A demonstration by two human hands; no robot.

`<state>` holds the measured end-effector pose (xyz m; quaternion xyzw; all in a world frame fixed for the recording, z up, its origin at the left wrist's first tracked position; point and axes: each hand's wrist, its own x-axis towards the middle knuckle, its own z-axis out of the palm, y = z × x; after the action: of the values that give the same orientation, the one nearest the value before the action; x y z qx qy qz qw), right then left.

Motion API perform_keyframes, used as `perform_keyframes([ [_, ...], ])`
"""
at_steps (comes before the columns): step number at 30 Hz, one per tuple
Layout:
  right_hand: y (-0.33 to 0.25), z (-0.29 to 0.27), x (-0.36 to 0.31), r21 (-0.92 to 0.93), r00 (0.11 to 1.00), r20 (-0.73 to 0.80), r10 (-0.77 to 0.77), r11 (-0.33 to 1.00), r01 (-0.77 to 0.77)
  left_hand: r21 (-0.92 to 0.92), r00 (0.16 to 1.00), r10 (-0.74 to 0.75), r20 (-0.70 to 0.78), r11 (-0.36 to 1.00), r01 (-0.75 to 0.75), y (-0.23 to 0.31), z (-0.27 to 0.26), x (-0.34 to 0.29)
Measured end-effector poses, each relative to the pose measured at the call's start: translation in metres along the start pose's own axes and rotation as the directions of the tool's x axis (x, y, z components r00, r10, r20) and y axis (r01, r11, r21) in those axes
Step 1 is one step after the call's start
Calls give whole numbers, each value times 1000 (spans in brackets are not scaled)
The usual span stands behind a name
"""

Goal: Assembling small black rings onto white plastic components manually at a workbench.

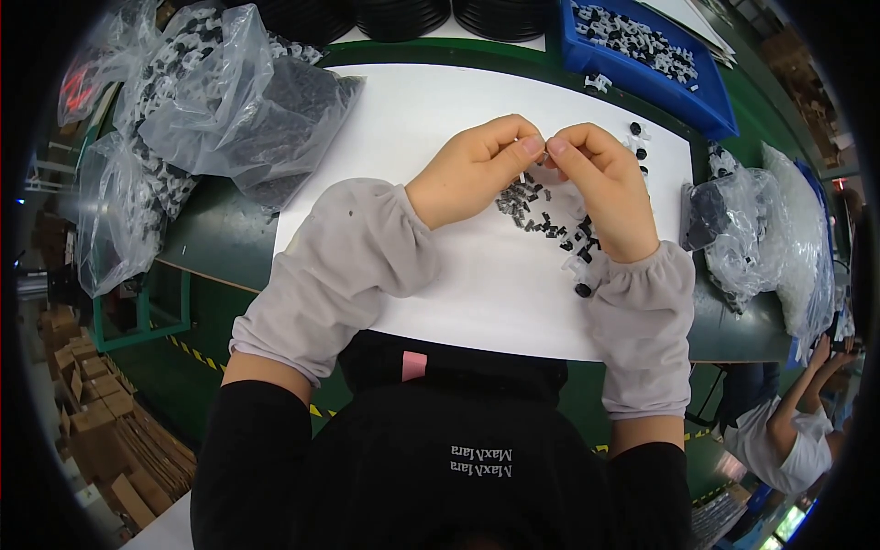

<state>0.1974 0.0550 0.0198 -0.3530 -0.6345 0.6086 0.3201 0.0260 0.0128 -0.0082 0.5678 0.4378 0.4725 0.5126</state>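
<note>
Over a white sheet on the table, my two hands meet fingertip to fingertip. My left hand is closed in a pinch, with a small whitish bit showing under its fingers. Thumb and forefinger of my right hand press together on something tiny beside it; its kind is hidden by the fingers. Below them lies a scatter of small dark grey pieces. Several black-and-clear plastic parts lie next to my right wrist, partly covered by it. More of these parts with black round ends stand in a line beyond my right hand.
Bulging clear bags of small parts crowd the left side. A blue bin of black and white parts stands at the far right. More filled bags rest at the right edge. Black coiled rings sit behind. Another person is at the lower right.
</note>
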Motion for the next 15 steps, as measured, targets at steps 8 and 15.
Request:
perform_keyframes([
  [8, 8, 1, 0, -82, 990, -108, -94, 993, 86, -245, 951, -286, 122, 919, 308, 18, -2, -2],
  [15, 9, -6, 3, -404, 919, -191, -345, 881, 247, -17, 941, -337, -13, 941, 337, 12, -2, -1],
])
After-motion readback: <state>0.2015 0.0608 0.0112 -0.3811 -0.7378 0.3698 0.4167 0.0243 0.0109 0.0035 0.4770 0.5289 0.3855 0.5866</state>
